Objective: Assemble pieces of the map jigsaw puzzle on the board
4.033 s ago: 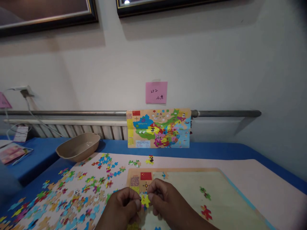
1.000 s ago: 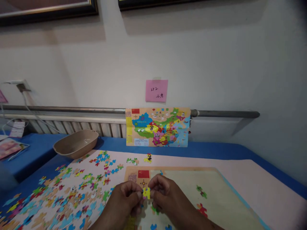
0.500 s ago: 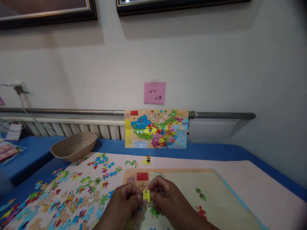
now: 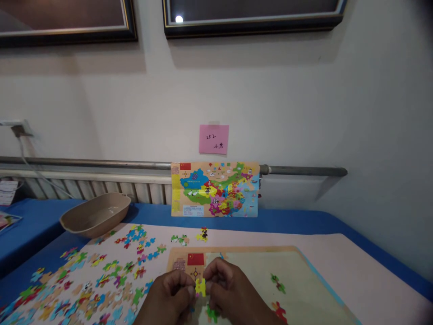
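Between the fingertips of both hands, a yellow jigsaw puzzle piece (image 4: pixel 200 287) is held up over the puzzle board (image 4: pixel 250 266). My left hand (image 4: pixel 171 295) pinches it from the left; my right hand (image 4: pixel 228 289) closes on its right edge. Just behind the fingers, the board shows a red flag (image 4: pixel 195 259) and a compass mark in its upper left corner. A green piece (image 4: pixel 212 313) lies below my right fingers, partly covered. Joined green pieces (image 4: pixel 278 283) and a red piece (image 4: pixel 279 312) rest farther right on the board.
Many loose puzzle pieces (image 4: pixel 111 280) spread over the pink sheet at left. A beige basin (image 4: pixel 96 216) stands behind them. A coloured map sheet (image 4: pixel 214 189) leans upright at the wall below a pink note (image 4: pixel 214 139). A yellow cluster (image 4: pixel 203 234) lies beyond the board.
The view has tilted up slightly, so the scene sits lower and a little to the left. Both hands keep their pinch on the yellow piece with little visible movement.
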`<state>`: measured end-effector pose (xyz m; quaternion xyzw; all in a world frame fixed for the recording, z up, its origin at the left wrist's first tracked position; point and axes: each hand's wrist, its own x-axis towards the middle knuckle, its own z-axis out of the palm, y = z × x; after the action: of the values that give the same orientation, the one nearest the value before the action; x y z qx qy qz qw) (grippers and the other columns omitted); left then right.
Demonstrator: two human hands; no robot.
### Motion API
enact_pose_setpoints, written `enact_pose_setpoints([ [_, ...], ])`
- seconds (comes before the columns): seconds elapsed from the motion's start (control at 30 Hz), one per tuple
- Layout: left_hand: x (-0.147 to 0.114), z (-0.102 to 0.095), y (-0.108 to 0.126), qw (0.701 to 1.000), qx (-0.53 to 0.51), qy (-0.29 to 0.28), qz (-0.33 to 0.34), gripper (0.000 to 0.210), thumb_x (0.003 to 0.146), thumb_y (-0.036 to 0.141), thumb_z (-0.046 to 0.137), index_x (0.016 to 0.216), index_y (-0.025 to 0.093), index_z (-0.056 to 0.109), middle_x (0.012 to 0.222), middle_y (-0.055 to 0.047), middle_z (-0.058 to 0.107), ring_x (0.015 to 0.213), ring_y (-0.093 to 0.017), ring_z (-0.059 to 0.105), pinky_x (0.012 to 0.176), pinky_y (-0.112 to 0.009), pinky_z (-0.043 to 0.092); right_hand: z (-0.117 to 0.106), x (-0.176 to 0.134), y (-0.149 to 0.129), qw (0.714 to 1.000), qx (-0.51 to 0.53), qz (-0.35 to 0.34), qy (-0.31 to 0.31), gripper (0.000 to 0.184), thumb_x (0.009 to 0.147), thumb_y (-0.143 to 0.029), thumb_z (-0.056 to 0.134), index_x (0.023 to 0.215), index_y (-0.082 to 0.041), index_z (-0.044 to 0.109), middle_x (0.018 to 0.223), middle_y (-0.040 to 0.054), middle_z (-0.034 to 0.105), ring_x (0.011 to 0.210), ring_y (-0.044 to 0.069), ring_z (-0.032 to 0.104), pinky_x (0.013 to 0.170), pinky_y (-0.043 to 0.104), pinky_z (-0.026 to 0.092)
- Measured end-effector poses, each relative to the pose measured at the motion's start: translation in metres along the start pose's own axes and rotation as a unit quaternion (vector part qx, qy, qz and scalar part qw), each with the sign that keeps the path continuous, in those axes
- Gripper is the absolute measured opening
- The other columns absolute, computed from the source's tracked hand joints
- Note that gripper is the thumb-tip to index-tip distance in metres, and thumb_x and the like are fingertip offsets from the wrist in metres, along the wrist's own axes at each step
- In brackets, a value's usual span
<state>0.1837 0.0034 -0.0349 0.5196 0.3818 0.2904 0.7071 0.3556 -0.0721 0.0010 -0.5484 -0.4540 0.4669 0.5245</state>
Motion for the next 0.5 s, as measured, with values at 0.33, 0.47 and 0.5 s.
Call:
enact_pose_setpoints([
  [0.33,-0.003,0.001,0.006,1.0,0.014,-0.016,0.01,0.036,0.068,0.045,0.085,0.073,0.017,0.063,0.058,0.0,0.062,0.047,-0.009,0.045,0.052,-0.025,0.025,-0.002,-0.001,-0.001,1.0,-0.004,0.002,0.006,0.028,0.064,-0.04,0.057,0.084,-0.02,0.059,0.065,-0.004,0.055,0.055,0.013,0.051,0.055,0.027,0.038],
  [0.47,-0.008,0.008,0.014,1.0,0.008,-0.01,0.01,0.041,0.065,0.049,0.088,0.071,0.017,0.062,0.059,0.0,0.06,0.046,-0.009,0.045,0.052,-0.025,0.026,-0.003,-0.002,-0.007,1.0,0.0,0.007,0.003,0.027,0.064,-0.04,0.058,0.083,-0.021,0.059,0.064,-0.0046,0.053,0.054,0.013,0.049,0.056,0.027,0.039],
  [0.5,-0.009,0.01,0.015,1.0,0.007,-0.007,0.01,0.041,0.065,0.049,0.089,0.071,0.017,0.062,0.058,0.001,0.06,0.045,-0.009,0.046,0.051,-0.025,0.026,-0.003,-0.003,-0.008,1.0,-0.002,0.012,0.004,0.027,0.064,-0.04,0.058,0.083,-0.021,0.059,0.064,-0.0047,0.053,0.054,0.013,0.049,0.056,0.027,0.038],
])
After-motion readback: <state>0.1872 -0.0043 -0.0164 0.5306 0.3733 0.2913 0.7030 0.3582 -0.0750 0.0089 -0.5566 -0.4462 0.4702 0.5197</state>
